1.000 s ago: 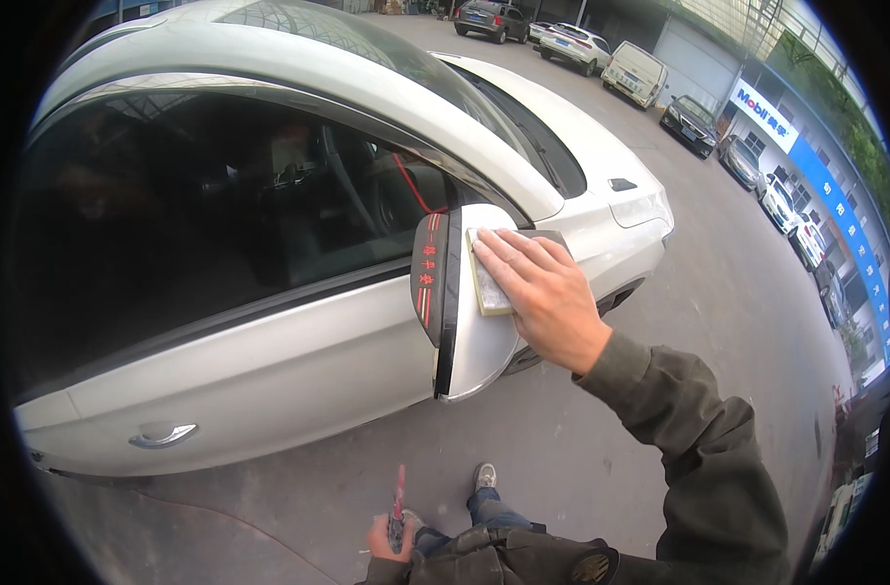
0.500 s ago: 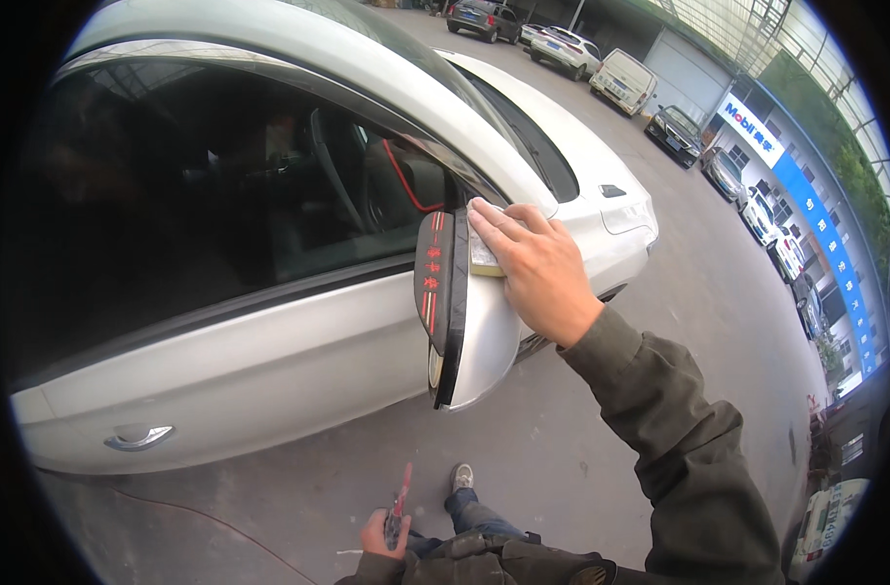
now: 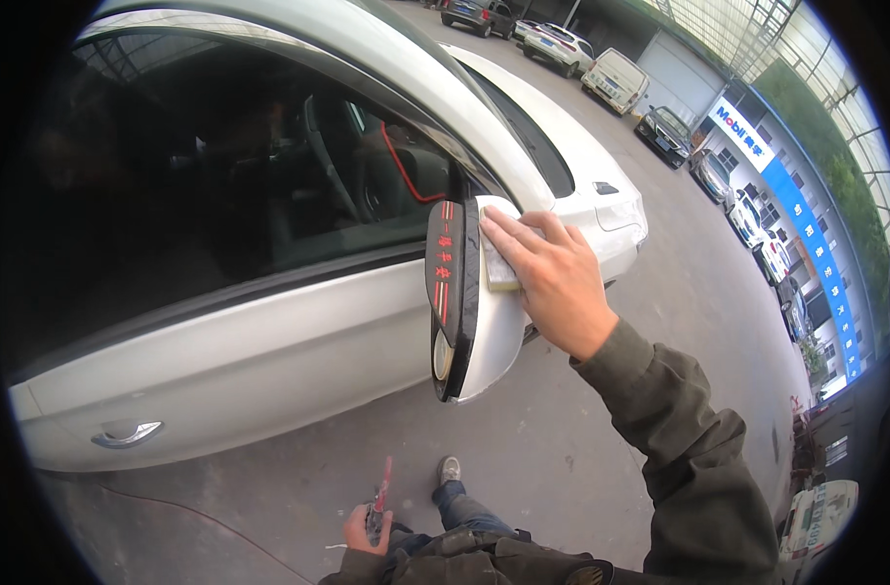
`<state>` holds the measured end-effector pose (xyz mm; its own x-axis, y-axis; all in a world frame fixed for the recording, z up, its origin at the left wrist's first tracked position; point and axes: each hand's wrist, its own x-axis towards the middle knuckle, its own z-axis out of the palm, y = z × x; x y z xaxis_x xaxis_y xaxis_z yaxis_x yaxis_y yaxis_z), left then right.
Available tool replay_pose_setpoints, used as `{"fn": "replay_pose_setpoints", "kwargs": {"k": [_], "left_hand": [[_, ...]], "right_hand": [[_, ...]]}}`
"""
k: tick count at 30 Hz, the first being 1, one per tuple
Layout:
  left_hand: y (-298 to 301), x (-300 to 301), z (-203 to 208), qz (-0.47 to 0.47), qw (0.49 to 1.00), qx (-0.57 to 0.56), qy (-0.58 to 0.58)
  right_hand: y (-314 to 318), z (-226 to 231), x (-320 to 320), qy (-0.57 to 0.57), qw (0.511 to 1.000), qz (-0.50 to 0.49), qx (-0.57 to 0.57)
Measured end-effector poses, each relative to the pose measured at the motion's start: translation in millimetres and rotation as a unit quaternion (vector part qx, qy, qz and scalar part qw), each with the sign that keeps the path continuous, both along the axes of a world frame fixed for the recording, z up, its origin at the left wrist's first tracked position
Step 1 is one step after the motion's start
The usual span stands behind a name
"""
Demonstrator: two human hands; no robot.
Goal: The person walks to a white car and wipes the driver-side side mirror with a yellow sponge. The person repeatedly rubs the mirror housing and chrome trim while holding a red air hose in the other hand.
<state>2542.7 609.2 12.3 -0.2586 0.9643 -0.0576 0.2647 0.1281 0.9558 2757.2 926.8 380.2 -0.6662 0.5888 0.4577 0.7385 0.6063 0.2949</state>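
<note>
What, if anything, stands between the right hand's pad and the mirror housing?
Nothing visible: the right hand holds the pad against the mirror housing. The dark visor lies to the pad's left, not between them.

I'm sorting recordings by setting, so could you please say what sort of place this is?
Probably a covered vehicle workshop: a translucent roof, parked cars, and a right hand holding a pad against a mirror housing.

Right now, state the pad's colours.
The pad is greyish with a pale yellow edge; head view.
</note>
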Motion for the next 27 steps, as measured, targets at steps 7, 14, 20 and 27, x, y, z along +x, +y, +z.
{"fn": "replay_pose_setpoints", "kwargs": {"k": [7,14,20,27], "left_hand": [[2,-5,5,-0.006,1.0,0.017,0.01],[-4,-6,2,-0.05,0.997,-0.039,0.037],[9,-1,4,-0.038,0.999,0.022,0.012],[6,-5,21,-0.042,0.999,-0.01,-0.003]], "right_hand": [[-14,-11,-4,-0.022,0.999,-0.014,0.03],[-58,-13,-8,-0.041,0.999,-0.01,0.03],[-76,-16,-1,-0.023,0.999,0.01,0.02],[9,-2,11,-0.011,0.998,0.027,0.064]]}}
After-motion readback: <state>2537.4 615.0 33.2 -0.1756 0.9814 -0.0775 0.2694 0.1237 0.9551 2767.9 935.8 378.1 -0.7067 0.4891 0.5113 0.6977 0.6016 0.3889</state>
